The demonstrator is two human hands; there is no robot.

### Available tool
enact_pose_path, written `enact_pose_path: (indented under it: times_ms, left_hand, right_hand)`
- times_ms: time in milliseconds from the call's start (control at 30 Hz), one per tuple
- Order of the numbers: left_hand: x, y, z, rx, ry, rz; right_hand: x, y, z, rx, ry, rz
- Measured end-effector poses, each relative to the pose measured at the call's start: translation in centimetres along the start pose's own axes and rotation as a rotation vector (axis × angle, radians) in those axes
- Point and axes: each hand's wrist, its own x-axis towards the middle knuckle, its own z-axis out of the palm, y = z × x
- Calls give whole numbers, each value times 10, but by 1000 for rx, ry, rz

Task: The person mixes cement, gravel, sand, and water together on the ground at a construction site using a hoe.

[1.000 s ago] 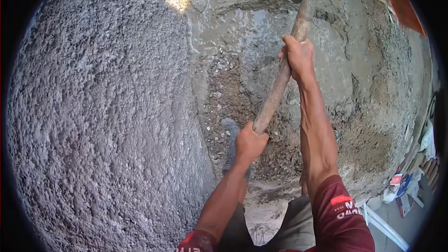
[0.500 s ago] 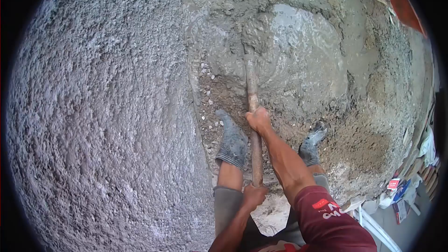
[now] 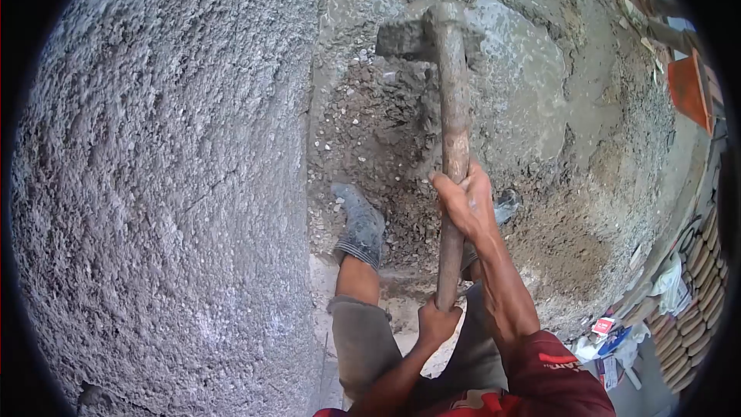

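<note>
From the head view, a hoe [image 3: 451, 108] stands over a wet concrete mix [image 3: 525, 93], its blade raised above the grey slurry. The right hand [image 3: 467, 201] is clenched round the handle's middle; the left hand [image 3: 438, 320] grips its lower end. Left of the hoe rises a coarse gravel heap [image 3: 170, 185]. Right of it, stacked tiles [image 3: 698, 262] line the edge.

place: outdoor building site | evidence: wet concrete mix [image 3: 532, 85], gravel heap [image 3: 154, 185], stacked tiles [image 3: 698, 262]
</note>
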Motion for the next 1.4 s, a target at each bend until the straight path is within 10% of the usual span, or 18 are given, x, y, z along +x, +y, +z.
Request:
enact_pose_path:
  times_ms: [267, 333, 400, 467, 600, 667, 733, 867, 1133, 1233, 1400]
  left_hand:
    - [198, 89, -130, -10, 120, 116]
    - [171, 59, -119, -209, 43, -106]
    - [145, -13, -118, 231, -158, 360]
    - [92, -16, -96, -190, -147, -314]
    - [2, -89, -40, -141, -298, -149]
    - [-34, -67, -26, -363, -354, -618]
    - [-73, -123, -6, 104, -473, -161]
    - [-97, -85, 1, 107, -290, -255]
    - [181, 92, -96, 47, 6, 256]
    - [247, 143, -155, -78, -36, 176]
    - [228, 70, -168, -215, -23, -76]
  right_hand:
    - [223, -49, 144, -106, 56, -175]
    - [202, -2, 171, -384, 66, -24]
    - [155, 27, 166, -337, -81, 194]
    - [110, 64, 148, -347, -159, 237]
    - [24, 111, 101, -375, -139, 357]
    - [-14, 126, 74, -328, -154, 381]
    - [-52, 138, 47, -275, -169, 377]
    - [-75, 121, -7, -113, -131, 284]
    - [164, -52, 37, 9, 125, -208]
    - [291, -71, 105, -98, 198, -315]
    - [280, 3, 197, -274, 24, -9]
